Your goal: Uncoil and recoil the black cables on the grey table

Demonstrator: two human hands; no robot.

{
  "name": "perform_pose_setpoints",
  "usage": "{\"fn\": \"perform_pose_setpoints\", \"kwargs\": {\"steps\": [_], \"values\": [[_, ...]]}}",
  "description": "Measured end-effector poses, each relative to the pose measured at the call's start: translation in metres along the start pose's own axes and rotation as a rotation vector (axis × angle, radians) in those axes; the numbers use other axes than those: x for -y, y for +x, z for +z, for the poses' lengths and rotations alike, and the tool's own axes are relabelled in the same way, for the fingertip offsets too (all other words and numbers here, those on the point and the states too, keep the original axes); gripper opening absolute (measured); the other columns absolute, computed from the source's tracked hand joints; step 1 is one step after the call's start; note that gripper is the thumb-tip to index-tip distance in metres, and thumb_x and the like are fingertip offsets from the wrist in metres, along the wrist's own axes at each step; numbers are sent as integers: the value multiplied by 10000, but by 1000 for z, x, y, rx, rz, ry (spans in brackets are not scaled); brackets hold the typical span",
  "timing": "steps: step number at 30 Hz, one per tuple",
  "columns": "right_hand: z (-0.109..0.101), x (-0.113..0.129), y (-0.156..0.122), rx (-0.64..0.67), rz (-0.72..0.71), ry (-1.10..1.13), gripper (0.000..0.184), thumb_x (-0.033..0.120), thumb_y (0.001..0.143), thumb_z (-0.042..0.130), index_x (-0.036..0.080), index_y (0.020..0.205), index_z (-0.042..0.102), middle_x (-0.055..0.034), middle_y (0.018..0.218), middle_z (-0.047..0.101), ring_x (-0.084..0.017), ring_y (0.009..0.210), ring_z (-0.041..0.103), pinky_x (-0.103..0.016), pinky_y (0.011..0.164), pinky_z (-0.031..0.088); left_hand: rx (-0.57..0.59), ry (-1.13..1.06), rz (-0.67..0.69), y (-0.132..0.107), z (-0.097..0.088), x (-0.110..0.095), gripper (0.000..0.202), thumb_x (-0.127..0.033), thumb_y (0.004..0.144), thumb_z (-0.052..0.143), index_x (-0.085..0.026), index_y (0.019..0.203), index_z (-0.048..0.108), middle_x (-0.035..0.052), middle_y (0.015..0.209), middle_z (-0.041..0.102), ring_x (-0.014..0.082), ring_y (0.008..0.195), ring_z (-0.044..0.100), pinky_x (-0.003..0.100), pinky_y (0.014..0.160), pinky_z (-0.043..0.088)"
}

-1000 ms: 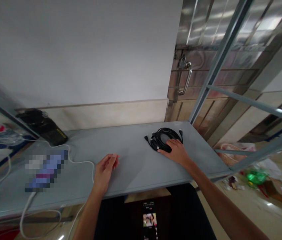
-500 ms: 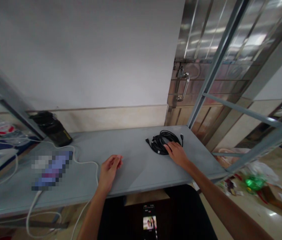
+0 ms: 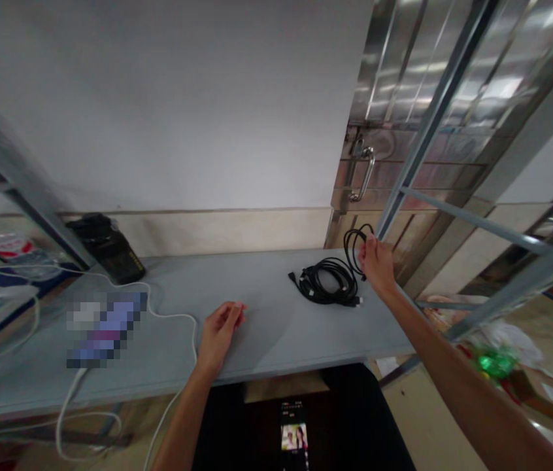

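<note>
A coil of black cables [image 3: 328, 282] lies on the grey shelf [image 3: 257, 307] toward its right end. My right hand [image 3: 377, 264] is raised just above the coil's right side, fingers closed on a loop of black cable [image 3: 355, 243] that lifts off the pile. My left hand [image 3: 219, 333] rests on the shelf's front middle, fingers loosely curled and apart, holding nothing.
A white cable [image 3: 178, 318] runs across the shelf's left part to a blurred device [image 3: 102, 329]. A black object [image 3: 110, 248] leans at the back left. Metal frame posts [image 3: 423, 131] and a steel door [image 3: 433, 78] stand at the right. A phone [image 3: 293, 437] lies on my lap.
My right hand left the top of the coil, moved up and to the right, and took hold of one cable loop, lifting it. The left hand barely moved.
</note>
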State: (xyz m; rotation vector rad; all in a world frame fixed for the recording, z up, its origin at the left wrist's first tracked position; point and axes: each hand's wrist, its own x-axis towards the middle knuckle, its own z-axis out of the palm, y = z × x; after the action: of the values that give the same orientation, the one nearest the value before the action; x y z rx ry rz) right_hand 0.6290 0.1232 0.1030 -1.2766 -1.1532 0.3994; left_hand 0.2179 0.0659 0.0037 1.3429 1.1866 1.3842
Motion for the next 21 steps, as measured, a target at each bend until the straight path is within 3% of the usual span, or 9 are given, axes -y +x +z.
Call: {"fn": "perform_pose_setpoints", "kwargs": {"steps": [5, 8, 11, 14, 17, 21], "values": [[-7, 65, 1, -46, -76, 185, 741, 1011, 932, 539, 275, 856, 522, 123, 542, 394, -86, 392, 338, -203, 342, 277, 10, -18, 18, 0, 0, 1, 485, -698, 987, 760, -223, 905, 808, -3, 731, 669, 180, 692, 557, 307, 687, 439], [0, 98, -21, 0, -143, 316, 661, 925, 984, 601, 277, 874, 520, 135, 543, 355, -82, 396, 305, -191, 349, 249, 25, -3, 25, -1, 1, -1, 478, -689, 1006, 739, -226, 916, 816, 3, 740, 680, 184, 706, 568, 310, 696, 443], [18, 115, -55, 56, -120, 427, 559, 807, 1060, 615, 279, 903, 515, 137, 569, 352, -82, 409, 294, -187, 364, 235, 101, 57, 37, -2, 2, -3, 444, -668, 998, 754, -232, 950, 823, 12, 764, 718, 197, 731, 609, 321, 718, 456], [47, 112, -94, 135, -44, 484, 516, 746, 1111, 569, 279, 904, 492, 138, 584, 356, -78, 424, 293, -188, 385, 235, 231, 150, 41, -4, 5, -5, 416, -628, 934, 833, -243, 1092, 829, 9, 792, 765, 211, 734, 642, 335, 713, 454], [79, 92, -129, 252, 56, 452, 540, 763, 1125, 505, 279, 887, 471, 132, 592, 372, -81, 444, 320, -200, 408, 272, 314, 239, 39, -6, 9, -6, 453, -569, 835, 933, -251, 1138, 822, 5, 823, 805, 227, 769, 683, 345, 735, 457], [110, 50, -159, 450, 75, 270, 516, 724, 1166, 392, 283, 914, 483, 87, 656, 466, -119, 509, 446, -251, 480, 386, 319, 276, 40, -7, 11, -5, 444, -570, 896, 874, -253, 1199, 808, 14, 873, 838, 242, 815, 718, 360, 768, 470]]}}
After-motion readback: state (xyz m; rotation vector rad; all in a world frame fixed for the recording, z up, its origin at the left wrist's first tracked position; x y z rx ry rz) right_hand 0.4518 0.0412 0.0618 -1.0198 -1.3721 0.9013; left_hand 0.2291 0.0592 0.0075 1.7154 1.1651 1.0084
